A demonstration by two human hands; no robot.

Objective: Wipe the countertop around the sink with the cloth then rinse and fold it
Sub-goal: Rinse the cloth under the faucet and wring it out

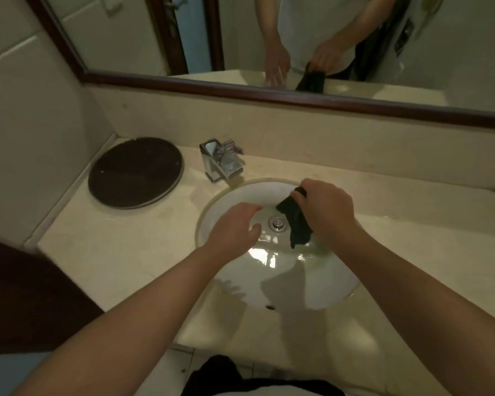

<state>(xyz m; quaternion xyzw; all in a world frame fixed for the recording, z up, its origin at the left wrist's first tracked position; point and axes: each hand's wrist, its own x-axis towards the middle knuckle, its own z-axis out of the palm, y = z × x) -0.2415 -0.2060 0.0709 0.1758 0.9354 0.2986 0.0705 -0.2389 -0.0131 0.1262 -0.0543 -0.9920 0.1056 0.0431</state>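
sink [335, 284]: wet | right hand [325, 208] grips cloth [296, 221] above drain [277, 223]

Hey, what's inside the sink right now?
Inside the sink: the drain, some water sheen, and the dark cloth hanging from the right hand. The left hand hovers empty. Hands and cloth hide part of the basin.

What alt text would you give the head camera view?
Over a white sink, the right hand holds a dangling dark cloth while the empty left hand hovers beside it. A chrome faucet and dark round tray sit on the beige countertop.
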